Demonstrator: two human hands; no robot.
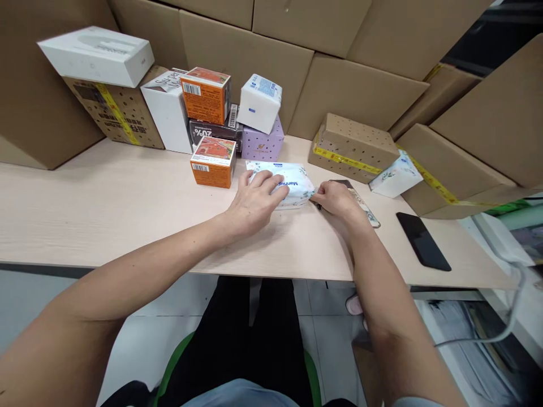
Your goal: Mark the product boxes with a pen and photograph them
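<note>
In the head view, the tissue pack (299,176) lies flat on the counter (106,212), just right of the near orange box (212,175) and on the near side of the purple box (262,142). My left hand (250,210) rests over its left part, fingers spread and loosely bent across the top, not closed around it. My right hand (338,199) is at its right end, fingers curled in together; I cannot tell whether they pinch the wrapper's edge or the small dark thing (319,207) beside it. A flat patterned thing (368,208) lies partly hidden behind that hand.

I judge the pack light and squashy, nothing that would break, but the thin wrapper looks slick: it could slide under my palm, or crease and tear if tugged. I would take it across its near and far long sides, around the middle, squeezing gently; the right end offers a pinch but less support.
</note>
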